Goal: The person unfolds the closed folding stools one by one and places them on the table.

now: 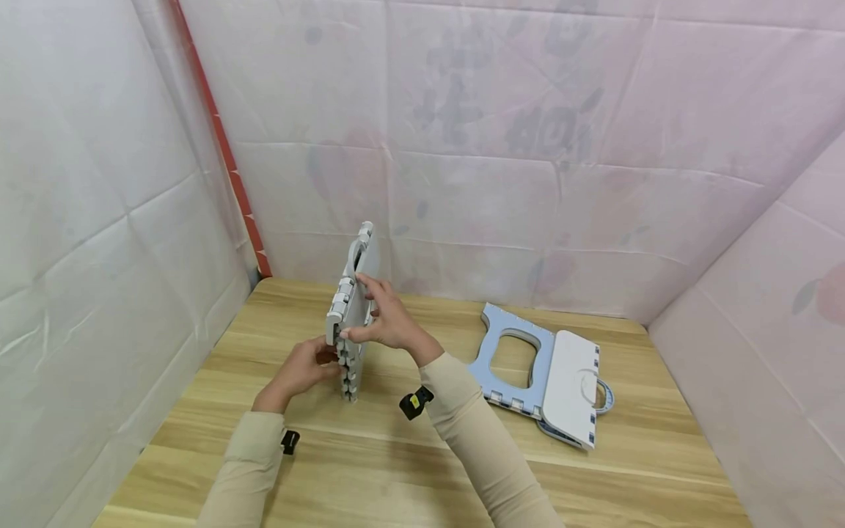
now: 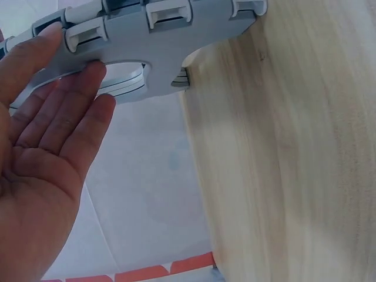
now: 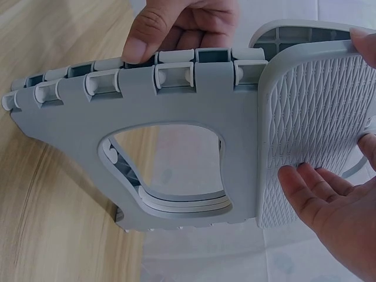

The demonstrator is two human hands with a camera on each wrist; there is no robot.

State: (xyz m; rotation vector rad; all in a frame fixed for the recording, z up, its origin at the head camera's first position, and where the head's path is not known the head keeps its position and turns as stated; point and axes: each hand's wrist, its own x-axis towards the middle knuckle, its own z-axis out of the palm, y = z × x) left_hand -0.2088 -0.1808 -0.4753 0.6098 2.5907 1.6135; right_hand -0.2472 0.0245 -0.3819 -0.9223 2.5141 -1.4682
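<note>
A grey folding step stool point(image 1: 372, 257), folded flat, stands on edge over the left part of the table, between both hands. My left hand point(image 1: 304, 370) grips its leg panel; in the left wrist view the thumb lies on the hinged edge and the fingers reach the leg opening. My right hand point(image 1: 389, 319) holds the seat part from the other side, and in the right wrist view its fingertips point(image 3: 288, 173) touch the textured seat panel point(image 3: 317, 111). Two seat halves lie close together there, with the leg panel's window-like opening below them.
To the right, a second folded stool, light blue and white point(image 1: 571, 381), lies flat on the wooden table point(image 1: 370, 469), its loop handle point(image 1: 606, 396) pointing right. Pale sheets point(image 1: 475, 205) wall the table on the left, back and right. A red strip point(image 1: 227, 154) runs down the back left corner.
</note>
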